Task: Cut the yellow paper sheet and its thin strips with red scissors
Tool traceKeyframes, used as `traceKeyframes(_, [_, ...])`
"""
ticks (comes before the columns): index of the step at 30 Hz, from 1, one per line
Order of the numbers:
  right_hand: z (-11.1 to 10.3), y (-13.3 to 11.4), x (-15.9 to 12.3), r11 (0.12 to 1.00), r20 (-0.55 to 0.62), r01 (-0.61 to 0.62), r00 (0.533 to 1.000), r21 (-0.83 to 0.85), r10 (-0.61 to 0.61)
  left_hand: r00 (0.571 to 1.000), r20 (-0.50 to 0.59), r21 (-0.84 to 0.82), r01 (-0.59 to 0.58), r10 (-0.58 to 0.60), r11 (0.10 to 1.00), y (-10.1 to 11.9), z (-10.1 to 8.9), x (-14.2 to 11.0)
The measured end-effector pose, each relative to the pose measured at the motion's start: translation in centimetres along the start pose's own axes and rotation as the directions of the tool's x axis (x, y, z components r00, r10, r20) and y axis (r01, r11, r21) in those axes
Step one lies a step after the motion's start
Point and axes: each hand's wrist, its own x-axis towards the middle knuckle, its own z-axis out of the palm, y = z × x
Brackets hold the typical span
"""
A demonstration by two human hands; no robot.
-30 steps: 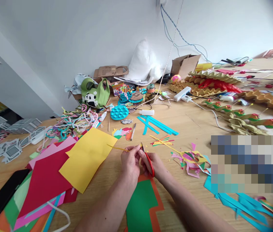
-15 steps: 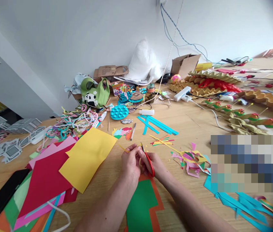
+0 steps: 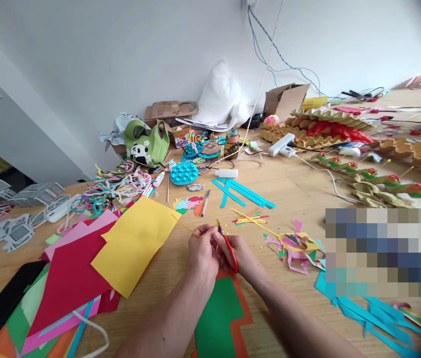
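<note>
My left hand (image 3: 203, 248) pinches a thin yellow paper strip (image 3: 185, 226), whose free end sticks out to the left. Close against it, my right hand (image 3: 235, 247) is closed round red-handled scissors (image 3: 230, 252). The dark blades point up and away from me, near the left fingertips; whether they are parted I cannot tell. Below my hands lie a green paper sheet (image 3: 218, 318) and an orange sheet (image 3: 246, 315) under it. Short coloured paper strips (image 3: 250, 219) lie just beyond my right hand.
Yellow sheets (image 3: 138, 248) and a red sheet (image 3: 72, 278) are piled at left beside a black phone-like slab (image 3: 7, 301). Blue strips (image 3: 250, 194), a pen (image 3: 205, 203) and a round blue piece (image 3: 183, 173) lie ahead. Paper scraps (image 3: 295, 244) are at right, a green bag (image 3: 147, 144) behind.
The yellow strip's free end has shifted slightly left and up. My left hand has turned a little; my right hand and the scissors look nearly still.
</note>
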Motion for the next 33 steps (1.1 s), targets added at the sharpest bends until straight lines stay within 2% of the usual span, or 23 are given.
traceKeyframes(12, [-0.11, 0.32, 0.08, 0.997, -0.013, 0.004, 1.0, -0.074, -0.005, 1.0, -0.001, -0.005, 0.011, -0.011, 1.0, -0.03, -0.05, -0.09])
traceKeyframes(21, [-0.07, -0.2, -0.08, 1.0, -0.001, -0.006, 1.0, -0.016, 0.006, 1.0, -0.004, -0.029, 0.01, -0.01, 1.0, -0.1, 0.1, -0.19])
traceKeyframes(33, [0.02, -0.17, -0.03, 1.0, -0.007, -0.018, 1.0, -0.022, 0.018, 1.0, 0.007, -0.03, 0.016, -0.016, 0.999, -0.15, -0.03, -0.1])
